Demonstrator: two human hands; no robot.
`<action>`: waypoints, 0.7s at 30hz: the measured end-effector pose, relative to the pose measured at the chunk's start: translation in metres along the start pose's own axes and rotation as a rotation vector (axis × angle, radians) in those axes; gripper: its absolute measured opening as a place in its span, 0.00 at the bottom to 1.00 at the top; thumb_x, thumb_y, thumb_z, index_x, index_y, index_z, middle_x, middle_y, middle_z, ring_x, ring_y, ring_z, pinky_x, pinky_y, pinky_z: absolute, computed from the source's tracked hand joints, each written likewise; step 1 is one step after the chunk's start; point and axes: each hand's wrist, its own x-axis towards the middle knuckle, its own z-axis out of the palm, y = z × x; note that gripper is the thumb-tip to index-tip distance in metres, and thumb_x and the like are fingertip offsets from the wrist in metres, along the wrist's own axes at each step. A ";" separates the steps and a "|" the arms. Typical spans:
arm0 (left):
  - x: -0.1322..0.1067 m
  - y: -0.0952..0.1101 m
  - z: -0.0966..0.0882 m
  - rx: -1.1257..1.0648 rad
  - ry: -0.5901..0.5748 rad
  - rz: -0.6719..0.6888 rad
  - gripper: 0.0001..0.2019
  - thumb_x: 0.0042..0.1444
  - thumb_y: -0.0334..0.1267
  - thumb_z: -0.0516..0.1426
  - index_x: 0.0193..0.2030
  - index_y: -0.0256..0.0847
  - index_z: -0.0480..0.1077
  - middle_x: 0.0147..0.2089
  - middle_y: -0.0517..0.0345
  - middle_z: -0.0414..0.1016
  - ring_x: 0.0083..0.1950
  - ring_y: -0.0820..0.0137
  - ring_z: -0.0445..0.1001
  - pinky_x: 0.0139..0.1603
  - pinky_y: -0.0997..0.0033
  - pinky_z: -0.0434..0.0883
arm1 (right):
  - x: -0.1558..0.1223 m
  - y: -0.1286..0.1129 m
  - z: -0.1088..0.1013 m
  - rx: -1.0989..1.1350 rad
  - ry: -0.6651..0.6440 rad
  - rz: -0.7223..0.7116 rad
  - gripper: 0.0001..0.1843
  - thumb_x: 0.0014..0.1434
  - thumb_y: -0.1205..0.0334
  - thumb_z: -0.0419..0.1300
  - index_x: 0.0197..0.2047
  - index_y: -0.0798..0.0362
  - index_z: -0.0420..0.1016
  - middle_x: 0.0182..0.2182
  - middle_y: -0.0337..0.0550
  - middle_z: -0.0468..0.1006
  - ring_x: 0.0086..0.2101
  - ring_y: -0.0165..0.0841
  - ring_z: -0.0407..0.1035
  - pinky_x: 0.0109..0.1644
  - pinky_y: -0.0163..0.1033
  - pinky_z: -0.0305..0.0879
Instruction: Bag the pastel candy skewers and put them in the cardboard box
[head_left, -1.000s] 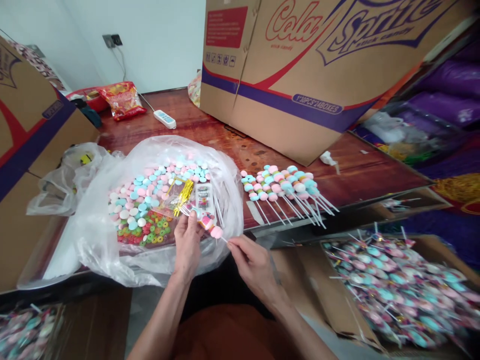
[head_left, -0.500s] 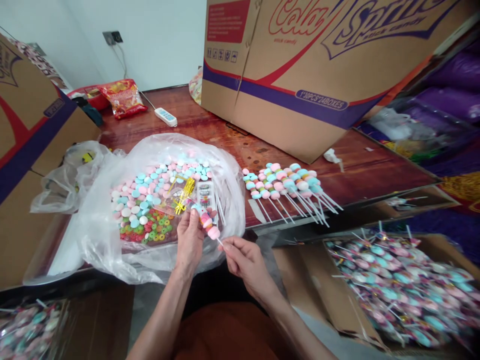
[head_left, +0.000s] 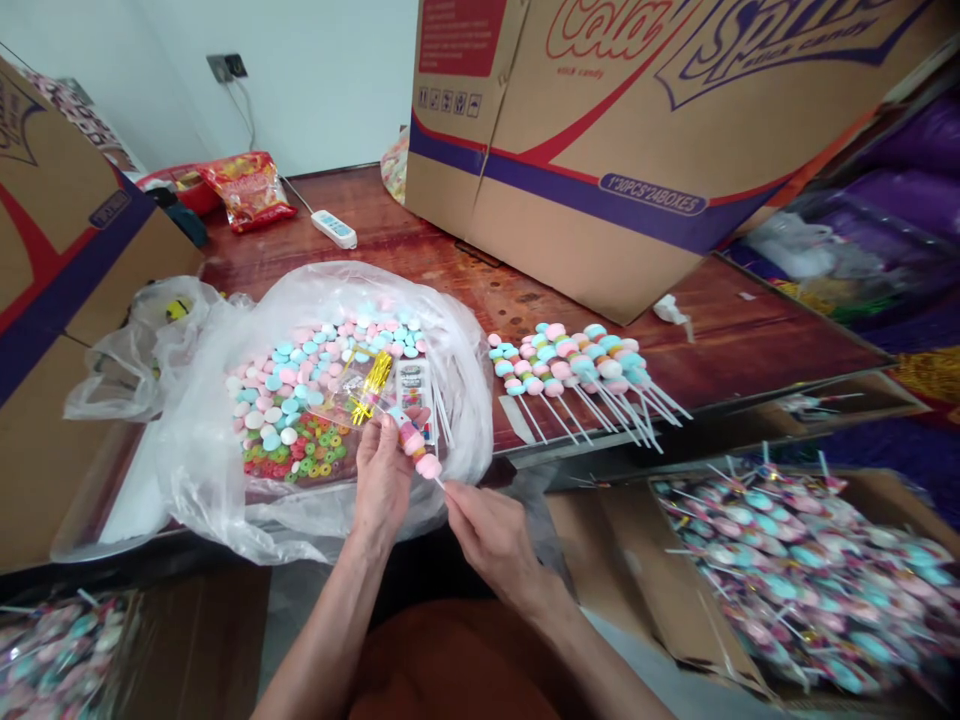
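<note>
My left hand (head_left: 384, 472) pinches the top of a candy skewer (head_left: 415, 444) threaded with pink, blue and white marshmallow pieces. My right hand (head_left: 487, 525) grips the white stick end just below the lowest pink piece. Both hands hover at the near edge of a clear plastic bag (head_left: 195, 440) spread open over loose pastel marshmallows (head_left: 300, 365), coloured ring candies (head_left: 300, 452), gold twist ties (head_left: 369, 388) and a small packet of sticks (head_left: 414, 390). A row of finished skewers (head_left: 577, 365) lies on the wooden table (head_left: 720, 340) to the right.
A big Cola/Sprite cardboard carton (head_left: 622, 120) stands at the back, another carton (head_left: 52, 260) at the left. A box of wrapped skewers (head_left: 795, 570) sits low on the right, another (head_left: 52, 650) lower left. A power strip (head_left: 334, 229) and red snack bag (head_left: 247, 188) lie far back.
The hands and skewer have stayed nearly in place; the left fingers slid slightly along the candies. The view tipped a little upward.
</note>
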 end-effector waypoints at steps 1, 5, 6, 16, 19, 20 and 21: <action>0.000 -0.001 0.000 -0.004 -0.012 -0.010 0.17 0.50 0.47 0.67 0.39 0.40 0.69 0.45 0.48 0.80 0.52 0.59 0.78 0.40 0.69 0.73 | 0.000 0.001 0.001 0.007 0.005 0.000 0.13 0.66 0.73 0.50 0.37 0.53 0.74 0.26 0.43 0.78 0.23 0.31 0.71 0.29 0.37 0.63; -0.001 -0.003 0.000 0.008 -0.034 -0.041 0.17 0.48 0.46 0.68 0.37 0.39 0.69 0.40 0.51 0.79 0.49 0.59 0.79 0.35 0.72 0.71 | 0.000 0.005 0.005 -0.003 -0.003 -0.015 0.13 0.66 0.72 0.50 0.40 0.53 0.75 0.28 0.45 0.80 0.25 0.32 0.74 0.30 0.37 0.67; -0.002 -0.003 0.000 0.014 -0.034 -0.047 0.17 0.48 0.46 0.68 0.37 0.39 0.69 0.39 0.52 0.79 0.47 0.60 0.80 0.35 0.72 0.71 | -0.001 0.005 0.007 -0.016 -0.002 -0.021 0.13 0.66 0.72 0.50 0.40 0.54 0.76 0.28 0.45 0.81 0.25 0.33 0.74 0.30 0.37 0.68; -0.003 -0.003 -0.001 0.076 -0.131 -0.121 0.14 0.50 0.44 0.67 0.38 0.37 0.73 0.36 0.53 0.80 0.44 0.64 0.80 0.46 0.68 0.72 | 0.002 -0.002 0.007 0.353 0.061 0.271 0.14 0.67 0.69 0.52 0.49 0.55 0.77 0.38 0.47 0.83 0.36 0.33 0.78 0.42 0.35 0.73; -0.003 0.001 -0.001 0.037 -0.115 -0.137 0.14 0.49 0.43 0.68 0.36 0.37 0.73 0.36 0.52 0.80 0.43 0.64 0.80 0.44 0.69 0.72 | 0.002 -0.007 0.005 0.485 0.012 0.393 0.14 0.66 0.65 0.53 0.48 0.54 0.78 0.36 0.45 0.82 0.33 0.32 0.76 0.39 0.35 0.70; -0.002 0.002 0.000 0.011 -0.106 -0.134 0.14 0.48 0.43 0.69 0.35 0.37 0.73 0.37 0.52 0.80 0.44 0.63 0.80 0.42 0.70 0.73 | 0.002 -0.009 0.004 0.544 0.002 0.450 0.13 0.66 0.64 0.54 0.48 0.54 0.78 0.34 0.44 0.81 0.30 0.31 0.74 0.36 0.35 0.69; -0.002 0.004 0.000 -0.017 -0.098 -0.129 0.14 0.48 0.42 0.69 0.35 0.37 0.73 0.38 0.51 0.80 0.46 0.62 0.80 0.41 0.70 0.73 | 0.002 -0.011 0.004 0.624 -0.007 0.525 0.13 0.66 0.62 0.55 0.47 0.54 0.79 0.29 0.42 0.79 0.27 0.29 0.71 0.32 0.34 0.66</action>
